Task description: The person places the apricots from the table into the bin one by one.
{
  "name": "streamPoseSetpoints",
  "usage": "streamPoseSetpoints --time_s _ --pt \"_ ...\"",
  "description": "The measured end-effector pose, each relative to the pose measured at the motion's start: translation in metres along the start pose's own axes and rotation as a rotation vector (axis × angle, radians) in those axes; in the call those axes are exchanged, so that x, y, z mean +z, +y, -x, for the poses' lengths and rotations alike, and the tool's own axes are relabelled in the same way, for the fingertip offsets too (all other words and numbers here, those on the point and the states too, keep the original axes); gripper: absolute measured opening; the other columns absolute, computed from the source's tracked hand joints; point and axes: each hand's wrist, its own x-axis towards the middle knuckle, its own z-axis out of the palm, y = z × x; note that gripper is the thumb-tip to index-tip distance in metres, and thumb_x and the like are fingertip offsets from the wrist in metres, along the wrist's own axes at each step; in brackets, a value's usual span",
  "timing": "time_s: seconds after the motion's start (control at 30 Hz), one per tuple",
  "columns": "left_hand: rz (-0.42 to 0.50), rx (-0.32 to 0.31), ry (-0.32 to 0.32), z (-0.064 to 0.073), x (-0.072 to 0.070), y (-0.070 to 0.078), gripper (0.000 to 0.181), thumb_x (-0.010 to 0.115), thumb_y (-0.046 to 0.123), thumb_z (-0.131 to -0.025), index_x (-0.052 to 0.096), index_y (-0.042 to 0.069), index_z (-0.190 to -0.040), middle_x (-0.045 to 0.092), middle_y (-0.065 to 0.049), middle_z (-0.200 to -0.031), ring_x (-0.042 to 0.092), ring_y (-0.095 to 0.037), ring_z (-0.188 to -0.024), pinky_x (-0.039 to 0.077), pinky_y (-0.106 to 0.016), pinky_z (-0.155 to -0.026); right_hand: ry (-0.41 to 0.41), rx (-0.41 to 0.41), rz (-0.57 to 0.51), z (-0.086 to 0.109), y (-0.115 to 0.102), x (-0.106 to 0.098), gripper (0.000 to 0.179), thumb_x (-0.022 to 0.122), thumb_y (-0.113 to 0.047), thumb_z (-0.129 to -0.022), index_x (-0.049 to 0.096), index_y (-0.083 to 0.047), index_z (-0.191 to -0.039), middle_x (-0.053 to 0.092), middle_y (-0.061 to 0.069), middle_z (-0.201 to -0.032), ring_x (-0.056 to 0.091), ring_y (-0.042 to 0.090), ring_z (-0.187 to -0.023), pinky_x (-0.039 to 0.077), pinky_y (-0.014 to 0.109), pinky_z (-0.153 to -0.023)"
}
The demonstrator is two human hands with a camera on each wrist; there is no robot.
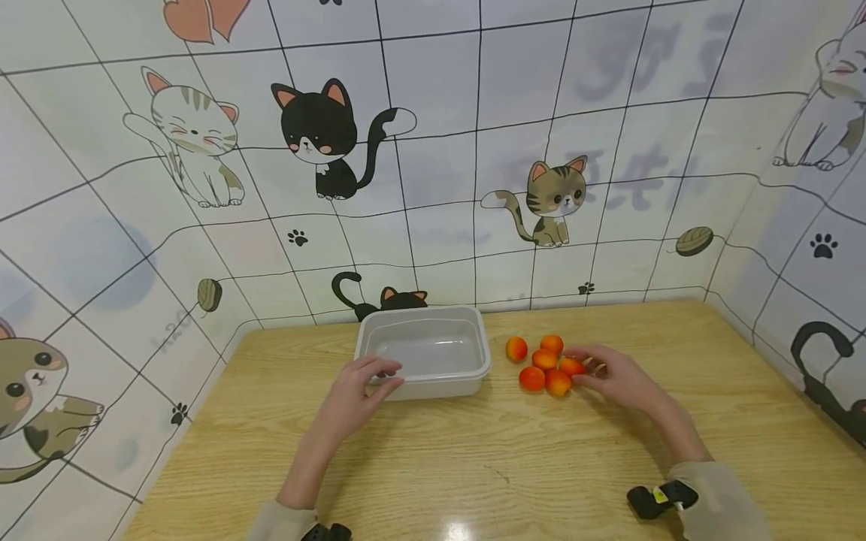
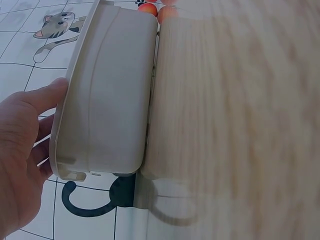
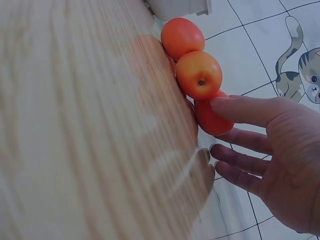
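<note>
My left hand is at the front left corner of a pale plastic tub, thumb and fingers spread around the rim. In the left wrist view the thumb lies right at the rim, with the other fingers partly hidden behind it. Several small red-orange fruits lie bunched to the tub's right, one fruit slightly apart. My right hand pinches the rightmost fruit between thumb and index finger. The right wrist view shows its thumb on this fruit, beside a yellower fruit with a stem dimple.
The wooden table reaches back to a wall papered with cartoon cats and grid lines. The tub stands near the table's back edge. A black device is strapped at the right sleeve.
</note>
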Motion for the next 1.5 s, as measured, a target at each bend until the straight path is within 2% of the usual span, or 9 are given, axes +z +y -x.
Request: streamPoseSetpoints --time_s 0.13,0.37,0.63,1.0,1.3,1.5 --pt "-0.002 -0.008 0.004 0.0 0.0 0.0 0.015 0.079 0.017 -0.089 0.077 0.009 -0.102 0.072 0.003 -0.095 0.065 -0.011 -0.088 0.056 -0.031 -0.076 0.002 0.009 0.015 0.0 -0.001 0.0 0.04 0.077 -0.008 -0.09 0.065 0.001 -0.128 0.068 0.014 -0.117 0.064 0.025 -0.093 0.055 0.03 -0.077" --pt "0.007 0.03 0.014 -0.001 0.0 0.0 0.008 0.08 0.015 -0.088 0.078 0.011 -0.095 0.072 0.006 -0.092 0.065 -0.011 -0.084 0.056 -0.03 -0.072 -0.01 0.029 0.023 -0.001 0.0 -0.001 0.041 0.077 -0.008 -0.09 0.065 0.001 -0.128 0.068 0.012 -0.113 0.064 0.023 -0.092 0.054 0.029 -0.076" --pt "0.034 0.062 0.016 -0.001 0.0 -0.002 0.007 0.081 0.014 -0.087 0.078 0.012 -0.093 0.072 0.007 -0.09 0.066 -0.01 -0.084 0.055 -0.03 -0.071 -0.01 0.055 0.009 0.001 0.0 -0.001 0.041 0.077 -0.008 -0.09 0.065 0.0 -0.128 0.069 0.011 -0.112 0.064 0.024 -0.094 0.055 0.031 -0.078" --pt "0.069 0.03 0.011 -0.001 0.002 -0.004 0.006 0.08 0.015 -0.088 0.079 0.013 -0.093 0.072 0.009 -0.091 0.066 -0.01 -0.085 0.056 -0.03 -0.073 0.018 0.101 0.012 0.002 -0.005 -0.005 0.045 0.074 -0.018 -0.094 0.061 -0.002 -0.134 0.069 0.011 -0.118 0.064 0.027 -0.102 0.055 0.034 -0.084" --pt "0.075 0.0 0.006 0.0 0.002 -0.004 0.006 0.08 0.014 -0.088 0.079 0.013 -0.094 0.072 0.009 -0.092 0.066 -0.011 -0.086 0.056 -0.031 -0.074 0.076 0.032 0.033 -0.003 -0.015 -0.008 0.042 0.074 -0.015 -0.094 0.062 0.002 -0.131 0.069 0.015 -0.119 0.065 0.031 -0.1 0.055 0.046 -0.084" --pt "0.077 0.001 0.007 0.0 0.002 -0.005 0.006 0.08 0.014 -0.088 0.079 0.013 -0.094 0.072 0.009 -0.092 0.066 -0.011 -0.087 0.056 -0.031 -0.074 0.116 -0.019 0.072 -0.006 -0.021 -0.01 0.041 0.076 -0.013 -0.092 0.063 0.002 -0.129 0.069 0.016 -0.12 0.066 0.03 -0.098 0.055 0.049 -0.084"
